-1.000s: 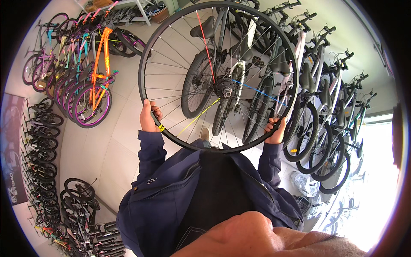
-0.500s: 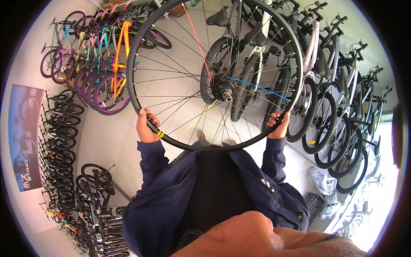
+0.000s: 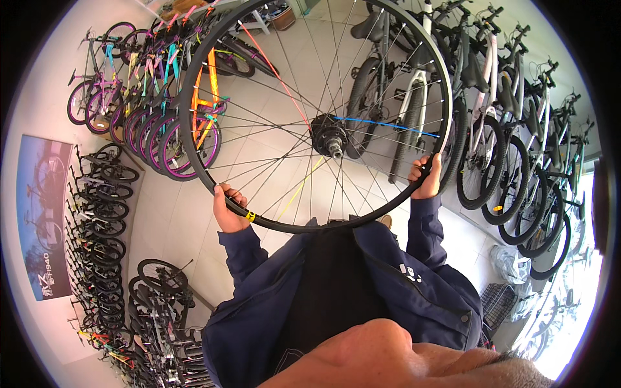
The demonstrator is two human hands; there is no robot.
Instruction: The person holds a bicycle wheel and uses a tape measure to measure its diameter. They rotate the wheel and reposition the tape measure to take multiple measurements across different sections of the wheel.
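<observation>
A large bicycle wheel point(image 3: 288, 227) without a tyre is held up in front of me, its black rim facing up. Most spokes are dark; one is red, one blue and one yellow, and all run to the black hub point(image 3: 332, 139). My left hand point(image 3: 231, 208) is closed round the lower left of the rim, thumb on top, close to a yellow sticker point(image 3: 250, 216). On the lower right of the rim my right hand point(image 3: 426, 176) is closed too, its fingers curled over the inner edge.
Bicycles with purple rims and an orange frame point(image 3: 213, 90) stand at the far left. Along the right runs a row of bicycles point(image 3: 485, 161). More bicycles line the left wall, below a poster point(image 3: 45, 216). A wire basket point(image 3: 499, 304) sits at the lower right.
The wheel has tilted slightly, its left side lower and its right side higher. My left hand has moved down and my right hand a little up, both still gripping the rim. The surroundings have shifted rightward.
</observation>
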